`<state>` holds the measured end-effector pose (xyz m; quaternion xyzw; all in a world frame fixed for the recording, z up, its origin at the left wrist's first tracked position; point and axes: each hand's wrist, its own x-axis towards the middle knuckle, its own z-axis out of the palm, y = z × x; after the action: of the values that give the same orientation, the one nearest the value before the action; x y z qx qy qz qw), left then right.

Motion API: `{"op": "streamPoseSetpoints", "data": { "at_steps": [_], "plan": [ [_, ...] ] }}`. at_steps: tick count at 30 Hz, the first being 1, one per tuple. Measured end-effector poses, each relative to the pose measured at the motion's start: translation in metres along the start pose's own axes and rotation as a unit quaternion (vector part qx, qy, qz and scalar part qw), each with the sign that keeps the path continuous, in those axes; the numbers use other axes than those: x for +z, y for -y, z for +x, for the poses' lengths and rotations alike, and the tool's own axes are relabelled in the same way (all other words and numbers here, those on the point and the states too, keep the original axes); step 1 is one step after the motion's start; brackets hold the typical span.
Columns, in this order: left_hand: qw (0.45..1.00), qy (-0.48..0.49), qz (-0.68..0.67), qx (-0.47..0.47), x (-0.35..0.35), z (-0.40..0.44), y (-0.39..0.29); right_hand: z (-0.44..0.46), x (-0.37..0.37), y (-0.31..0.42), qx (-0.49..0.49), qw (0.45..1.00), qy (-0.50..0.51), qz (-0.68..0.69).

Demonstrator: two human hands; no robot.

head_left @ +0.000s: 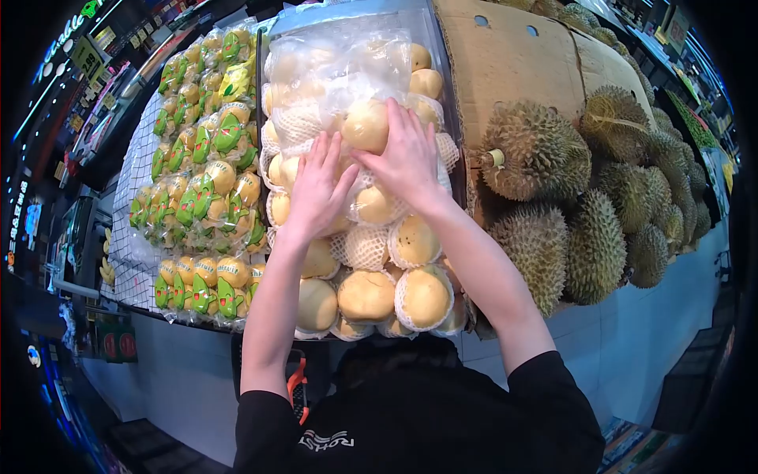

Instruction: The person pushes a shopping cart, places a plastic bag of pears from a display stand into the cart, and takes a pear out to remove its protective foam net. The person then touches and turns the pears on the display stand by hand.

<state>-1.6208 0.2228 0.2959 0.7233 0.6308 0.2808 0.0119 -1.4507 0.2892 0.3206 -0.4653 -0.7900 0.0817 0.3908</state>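
Round yellow fruits, several in white foam nets [423,299], fill the middle display. My right hand [404,156] is closed around the right side of one bare yellow fruit [366,126], thumb below it and fingers at its upper right. To the left of that fruit, my left hand [320,186] rests over other fruits with its fingers apart and nothing gripped in it. Clear plastic bags [339,67] lie across the fruits beyond both hands.
Bagged fruits with green labels [204,201] lie in rows on the left. Spiky durians [535,150] are piled on the right, beside a brown cardboard sheet [513,63]. A black divider [452,103] borders the middle display.
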Motion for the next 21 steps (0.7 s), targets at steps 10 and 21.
{"op": "streamPoseSetpoints", "data": {
  "at_steps": [10, 21],
  "plan": [
    [0.999, 0.007, -0.027, 0.036, -0.006, 0.007, 0.004, 0.005, 0.008, -0.005, -0.091, 0.995, -0.036, 0.003],
    [0.996, 0.008, -0.052, 0.077, -0.012, 0.032, 0.009, 0.016, 0.012, 0.002, -0.062, 0.994, -0.090, 0.000]
  ]
}}
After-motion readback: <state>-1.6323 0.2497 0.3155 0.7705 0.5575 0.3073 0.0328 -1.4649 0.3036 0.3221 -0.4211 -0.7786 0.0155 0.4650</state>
